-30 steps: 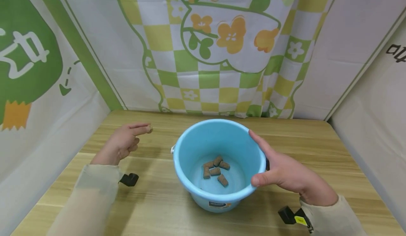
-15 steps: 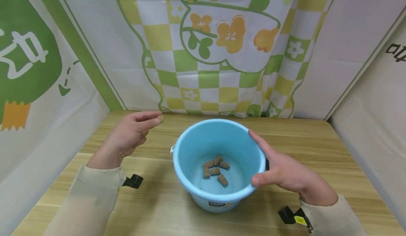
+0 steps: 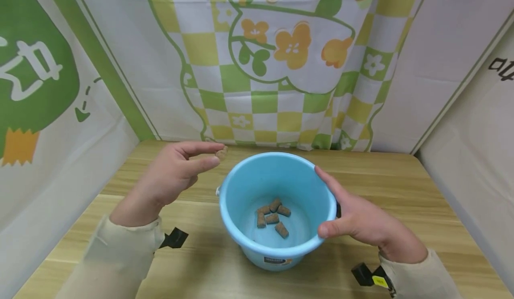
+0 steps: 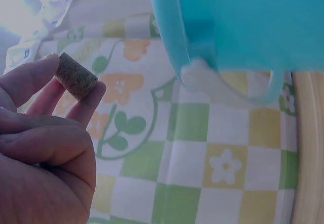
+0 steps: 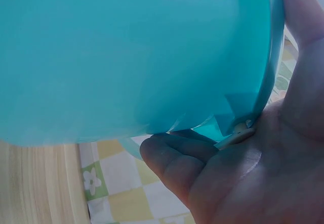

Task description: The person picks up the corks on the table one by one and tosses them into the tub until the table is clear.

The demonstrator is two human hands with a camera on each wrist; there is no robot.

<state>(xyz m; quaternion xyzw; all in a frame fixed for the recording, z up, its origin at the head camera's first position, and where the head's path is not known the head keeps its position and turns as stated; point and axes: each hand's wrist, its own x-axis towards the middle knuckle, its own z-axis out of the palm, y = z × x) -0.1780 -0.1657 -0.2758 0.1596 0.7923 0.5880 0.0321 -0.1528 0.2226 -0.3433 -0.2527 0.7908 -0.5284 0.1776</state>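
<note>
My left hand (image 3: 170, 174) pinches a cork (image 4: 76, 76) between thumb and fingertips, just left of the bucket's rim and above the table. A light blue bucket (image 3: 250, 245) stands upright in the middle. Inside, on its floor, lie several brown corks (image 3: 272, 218). The right hand (image 3: 361, 218) grips the bucket's right side, thumb over the near rim and a finger along the far rim. In the right wrist view more fingers (image 5: 174, 161) curl under the rim against the outer wall (image 5: 126, 57).
The wooden table (image 3: 192, 250) carries the bucket. A handle pivot (image 3: 218, 191) juts from the bucket's left side. Printed cloth walls (image 3: 277, 116) enclose the table at the back, left and right. Small black devices (image 3: 175, 238) sit at both wrists.
My left hand has moved right with the pinched cork, closer to the bucket's rim. The right hand and the bucket have stayed in place.
</note>
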